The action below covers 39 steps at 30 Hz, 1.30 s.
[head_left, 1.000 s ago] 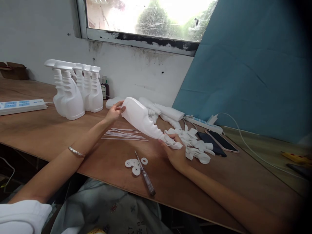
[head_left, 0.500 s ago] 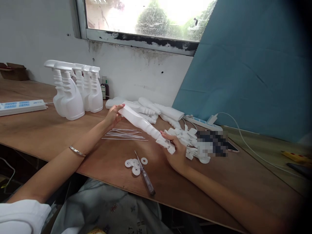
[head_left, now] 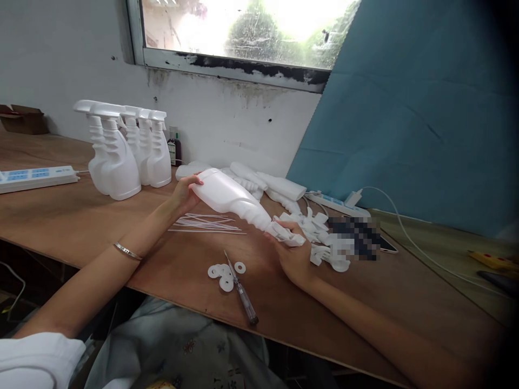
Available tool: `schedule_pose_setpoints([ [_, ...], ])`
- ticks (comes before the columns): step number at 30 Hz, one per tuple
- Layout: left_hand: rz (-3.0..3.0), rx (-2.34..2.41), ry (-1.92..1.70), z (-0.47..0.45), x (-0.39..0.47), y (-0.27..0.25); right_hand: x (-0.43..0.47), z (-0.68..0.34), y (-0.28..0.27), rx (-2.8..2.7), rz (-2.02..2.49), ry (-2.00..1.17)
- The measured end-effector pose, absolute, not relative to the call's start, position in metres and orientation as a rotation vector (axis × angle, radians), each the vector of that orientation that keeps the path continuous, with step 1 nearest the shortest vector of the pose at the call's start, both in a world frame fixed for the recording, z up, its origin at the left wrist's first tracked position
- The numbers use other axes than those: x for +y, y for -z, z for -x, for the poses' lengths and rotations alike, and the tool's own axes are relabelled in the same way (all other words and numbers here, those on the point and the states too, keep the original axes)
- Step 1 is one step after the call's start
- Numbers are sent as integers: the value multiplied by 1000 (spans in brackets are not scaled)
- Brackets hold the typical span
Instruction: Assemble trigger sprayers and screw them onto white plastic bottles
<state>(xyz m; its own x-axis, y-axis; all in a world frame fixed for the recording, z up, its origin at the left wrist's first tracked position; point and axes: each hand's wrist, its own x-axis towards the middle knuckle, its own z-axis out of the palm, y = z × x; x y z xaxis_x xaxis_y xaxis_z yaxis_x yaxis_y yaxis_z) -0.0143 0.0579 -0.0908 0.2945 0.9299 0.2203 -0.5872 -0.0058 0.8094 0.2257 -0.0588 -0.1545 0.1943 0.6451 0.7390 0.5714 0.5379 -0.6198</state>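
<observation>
A white bottle (head_left: 227, 192) is held tilted above the table (head_left: 182, 270), base up to the left. The left hand (head_left: 187, 193) clasps its base; the right hand (head_left: 295, 262) pinches the spray head (head_left: 286, 234) at its neck. Keeping the base steady and head aligned with the neck should help prevent crooked threading.

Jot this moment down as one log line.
left hand: gripping base end of white bottle | right hand: holding spray head at bottle's neck | white bottle: tilted, above table | screwdriver: lying on table
</observation>
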Motion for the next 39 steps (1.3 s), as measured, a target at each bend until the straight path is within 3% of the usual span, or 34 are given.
schedule_pose_setpoints([
  [23,-1084,324,-1291,24,67,99,-45,-228,155,-1183,1089,-905],
  [39,-1122,265,-1308,29,66,98,-44,-231,152,-1054,983,-1284],
])
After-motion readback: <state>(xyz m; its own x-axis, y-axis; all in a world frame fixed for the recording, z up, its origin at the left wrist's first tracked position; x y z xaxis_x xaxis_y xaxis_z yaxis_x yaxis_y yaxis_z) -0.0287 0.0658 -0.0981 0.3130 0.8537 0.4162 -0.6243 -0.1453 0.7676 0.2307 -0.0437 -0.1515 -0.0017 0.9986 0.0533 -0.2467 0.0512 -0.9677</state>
